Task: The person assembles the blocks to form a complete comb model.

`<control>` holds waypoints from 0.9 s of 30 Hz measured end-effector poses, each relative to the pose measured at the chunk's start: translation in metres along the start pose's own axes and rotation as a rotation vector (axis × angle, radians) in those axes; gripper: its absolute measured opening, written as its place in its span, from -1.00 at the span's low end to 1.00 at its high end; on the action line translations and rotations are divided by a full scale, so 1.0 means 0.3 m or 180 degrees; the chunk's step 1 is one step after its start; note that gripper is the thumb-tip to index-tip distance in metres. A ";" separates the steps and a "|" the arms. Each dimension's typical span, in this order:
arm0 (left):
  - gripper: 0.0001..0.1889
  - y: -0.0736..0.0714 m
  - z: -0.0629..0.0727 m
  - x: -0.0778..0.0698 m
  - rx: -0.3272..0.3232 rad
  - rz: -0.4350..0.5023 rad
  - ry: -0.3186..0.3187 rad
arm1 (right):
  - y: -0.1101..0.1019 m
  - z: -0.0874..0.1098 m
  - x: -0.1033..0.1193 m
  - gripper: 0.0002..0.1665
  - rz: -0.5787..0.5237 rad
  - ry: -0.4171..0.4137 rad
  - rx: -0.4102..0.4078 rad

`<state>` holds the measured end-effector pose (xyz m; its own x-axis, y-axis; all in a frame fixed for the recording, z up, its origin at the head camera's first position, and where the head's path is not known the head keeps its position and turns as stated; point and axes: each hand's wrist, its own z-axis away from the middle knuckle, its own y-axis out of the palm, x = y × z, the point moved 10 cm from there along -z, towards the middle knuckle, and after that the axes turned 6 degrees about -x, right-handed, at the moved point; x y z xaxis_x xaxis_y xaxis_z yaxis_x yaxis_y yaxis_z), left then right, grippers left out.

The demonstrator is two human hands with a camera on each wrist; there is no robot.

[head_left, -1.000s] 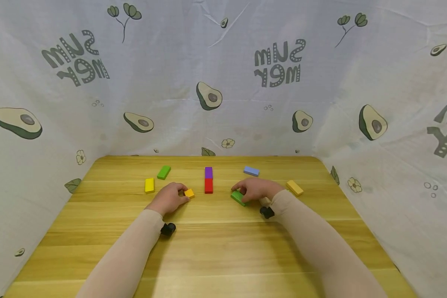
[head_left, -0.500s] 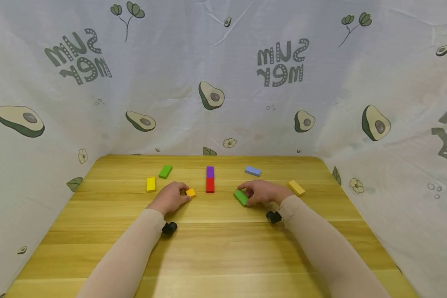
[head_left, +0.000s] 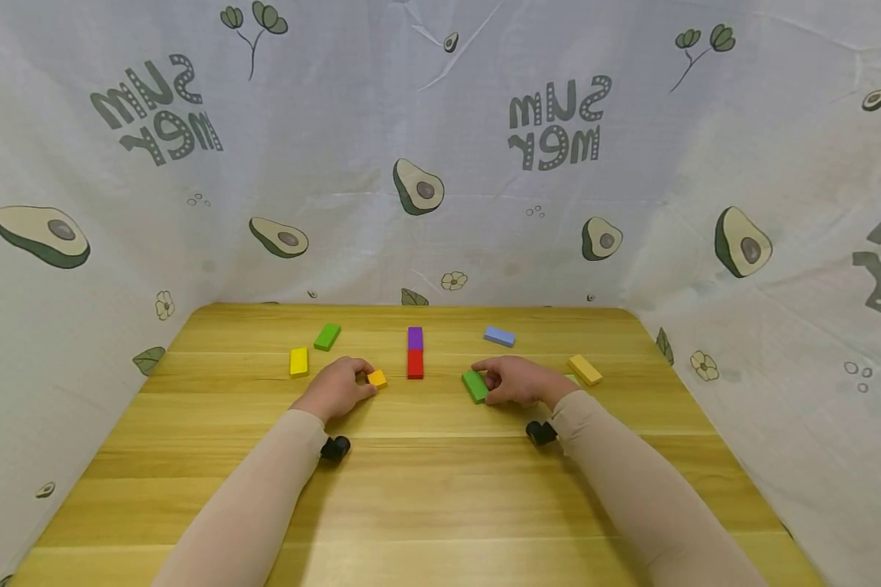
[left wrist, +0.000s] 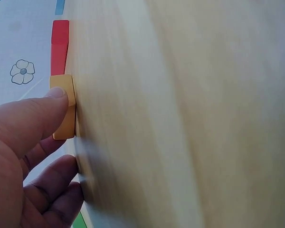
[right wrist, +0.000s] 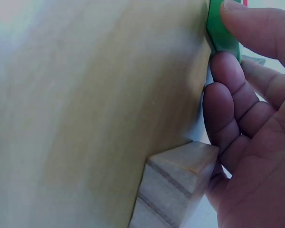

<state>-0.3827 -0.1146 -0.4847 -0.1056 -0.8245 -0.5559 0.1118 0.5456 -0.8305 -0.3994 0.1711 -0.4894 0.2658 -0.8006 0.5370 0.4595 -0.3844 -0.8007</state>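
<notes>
On the wooden table my left hand pinches a small orange block between thumb and fingers. The left wrist view shows the thumb pressed on the orange block, with the red block beyond it. My right hand holds a green block lying at a slant. In the right wrist view, the thumb lies on the green block and the other fingers curl below it. A bare wood block with dark grain lines stands close to the little finger.
A purple block and red block stand end to end mid-table. Yellow and green blocks lie left. Right are a blue block, a tan block and a partly hidden pale green piece.
My right hand has shifted slightly to the right, and more of the green block shows. A pale green piece has come into sight behind that wrist. The left hand stays at the orange block.
</notes>
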 end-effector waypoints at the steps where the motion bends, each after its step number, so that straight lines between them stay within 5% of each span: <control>1: -0.62 0.000 0.000 0.000 0.0001 0.0002 0.0001 | 0.000 0.000 0.001 -0.17 0.0007 -0.0004 -0.0012; 17: -0.61 0.005 -0.002 0.004 0.0020 0.0002 -0.0002 | -0.003 -0.014 0.030 -0.24 0.0174 -0.0090 -0.0239; 27: -0.62 -0.001 0.000 -0.002 0.0012 0.0000 0.0010 | 0.017 -0.033 0.115 -0.21 0.0137 -0.0221 -0.0439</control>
<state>-0.3829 -0.1143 -0.4841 -0.1088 -0.8240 -0.5560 0.1154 0.5451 -0.8304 -0.3962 0.1370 -0.4777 0.3429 -0.7860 0.5145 0.3268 -0.4136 -0.8498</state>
